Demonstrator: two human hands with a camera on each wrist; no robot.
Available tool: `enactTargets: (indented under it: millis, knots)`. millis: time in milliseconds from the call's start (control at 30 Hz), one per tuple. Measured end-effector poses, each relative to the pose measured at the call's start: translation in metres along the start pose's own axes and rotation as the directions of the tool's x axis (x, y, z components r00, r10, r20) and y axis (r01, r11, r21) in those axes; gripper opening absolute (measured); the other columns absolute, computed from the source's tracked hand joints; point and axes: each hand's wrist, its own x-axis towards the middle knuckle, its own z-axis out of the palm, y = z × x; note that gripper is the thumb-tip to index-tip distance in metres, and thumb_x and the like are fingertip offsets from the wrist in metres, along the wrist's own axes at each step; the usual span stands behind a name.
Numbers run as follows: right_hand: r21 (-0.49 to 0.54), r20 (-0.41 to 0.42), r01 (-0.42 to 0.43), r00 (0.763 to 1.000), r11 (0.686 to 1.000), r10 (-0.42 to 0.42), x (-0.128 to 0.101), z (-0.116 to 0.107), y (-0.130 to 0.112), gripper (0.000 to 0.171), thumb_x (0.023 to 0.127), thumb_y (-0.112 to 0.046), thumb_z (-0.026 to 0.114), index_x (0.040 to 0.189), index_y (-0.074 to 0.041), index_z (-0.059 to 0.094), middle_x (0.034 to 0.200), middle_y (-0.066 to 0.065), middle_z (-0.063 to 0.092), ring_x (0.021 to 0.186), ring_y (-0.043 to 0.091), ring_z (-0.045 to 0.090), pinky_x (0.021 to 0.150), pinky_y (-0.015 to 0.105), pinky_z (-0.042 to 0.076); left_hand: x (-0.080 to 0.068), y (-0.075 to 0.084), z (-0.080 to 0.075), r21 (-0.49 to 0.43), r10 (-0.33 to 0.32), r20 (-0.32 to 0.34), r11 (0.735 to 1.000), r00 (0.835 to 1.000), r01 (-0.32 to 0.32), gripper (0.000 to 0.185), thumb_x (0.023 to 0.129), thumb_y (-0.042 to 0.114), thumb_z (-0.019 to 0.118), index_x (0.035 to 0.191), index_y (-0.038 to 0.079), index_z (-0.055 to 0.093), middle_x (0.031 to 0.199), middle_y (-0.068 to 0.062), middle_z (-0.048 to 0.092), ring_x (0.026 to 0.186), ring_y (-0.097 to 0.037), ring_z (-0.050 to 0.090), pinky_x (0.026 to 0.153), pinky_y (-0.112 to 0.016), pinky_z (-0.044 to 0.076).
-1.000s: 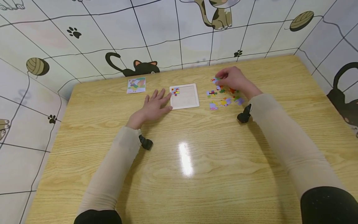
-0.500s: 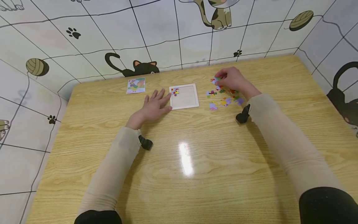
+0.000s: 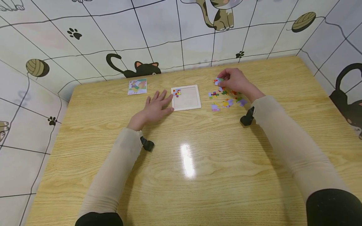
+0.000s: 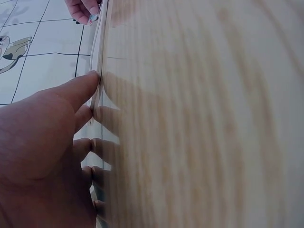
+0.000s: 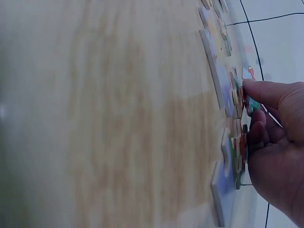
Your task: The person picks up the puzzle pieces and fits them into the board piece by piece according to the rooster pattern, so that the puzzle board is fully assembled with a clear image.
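My left hand (image 3: 155, 108) lies with spread, straight fingers at the left edge of a white square puzzle tray (image 3: 186, 109), its thumb and index fingertips touching the rim. Joined jigsaw pieces (image 3: 177, 92) fill the tray's upper left corner. Over the loose pieces right of the tray, my right hand (image 3: 236, 81) pinches a jigsaw piece (image 5: 250, 73) between thumb and fingers. That light blue piece, with red and green bits, stands tilted up in the right wrist view. Part of the loose pile is hidden under this hand.
Several loose jigsaw pieces (image 3: 227, 102) lie in uneven rows on the wooden table (image 3: 181, 194). A small picture card (image 3: 137, 86) with a cartoon animal lies at the back left. Behind the table's far edge rises a tiled wall (image 3: 158, 31) with cat drawings.
The piece at my right fingertips has tilted slightly, while that hand stays at nearly the same spot. My left hand has not moved from the tray.
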Motion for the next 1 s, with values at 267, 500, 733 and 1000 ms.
enactTargets:
  millis: [267, 500, 733, 1000]
  knots:
    - [0.011, -0.011, 0.026, 1.0, 1.0, -0.026, -0.001, 0.0, -0.001, 0.029, 0.1, -0.014, 0.068, 0.126, -0.001, 0.061, 0.12, 0.014, 0.058, 0.104, 0.027, 0.049, 0.087, 0.037, 0.041, 0.0, 0.0, 0.0, -0.002, -0.001, 0.006, 1.0, 1.0, 0.001, 0.072, 0.107, 0.048, 0.047, 0.166, 0.022, 0.015, 0.172, -0.007, -0.006, 0.155, -0.031, -0.017, 0.118, -0.059, -0.014]
    - [-0.005, -0.037, 0.038, 0.999, 0.999, -0.038, 0.001, -0.003, -0.001, 0.025, 0.101, -0.01, 0.064, 0.124, 0.0, 0.064, 0.118, 0.015, 0.06, 0.103, 0.027, 0.051, 0.088, 0.036, 0.041, 0.0, 0.0, -0.001, -0.004, 0.0, 0.005, 1.0, 1.0, 0.0, 0.07, 0.108, 0.049, 0.045, 0.166, 0.024, 0.015, 0.172, -0.006, -0.006, 0.155, -0.03, -0.016, 0.118, -0.058, -0.014]
    - [0.0, -0.037, 0.047, 0.998, 0.999, -0.047, 0.0, -0.004, -0.006, 0.024, 0.102, -0.013, 0.064, 0.123, 0.0, 0.065, 0.117, 0.014, 0.062, 0.104, 0.026, 0.052, 0.089, 0.034, 0.042, 0.0, -0.001, -0.001, -0.005, -0.001, 0.002, 1.0, 1.0, 0.001, 0.07, 0.108, 0.049, 0.045, 0.166, 0.023, 0.015, 0.172, -0.006, -0.005, 0.155, -0.03, -0.016, 0.119, -0.059, -0.013]
    - [0.052, -0.018, 0.089, 0.996, 0.995, -0.088, 0.002, 0.005, -0.021, 0.023, 0.101, -0.011, 0.065, 0.121, 0.002, 0.065, 0.113, 0.013, 0.062, 0.099, 0.023, 0.052, 0.084, 0.03, 0.043, -0.001, 0.0, -0.001, -0.006, 0.001, 0.002, 1.0, 1.0, -0.001, 0.07, 0.108, 0.048, 0.046, 0.166, 0.023, 0.016, 0.172, -0.007, -0.005, 0.155, -0.03, -0.016, 0.118, -0.059, -0.013]
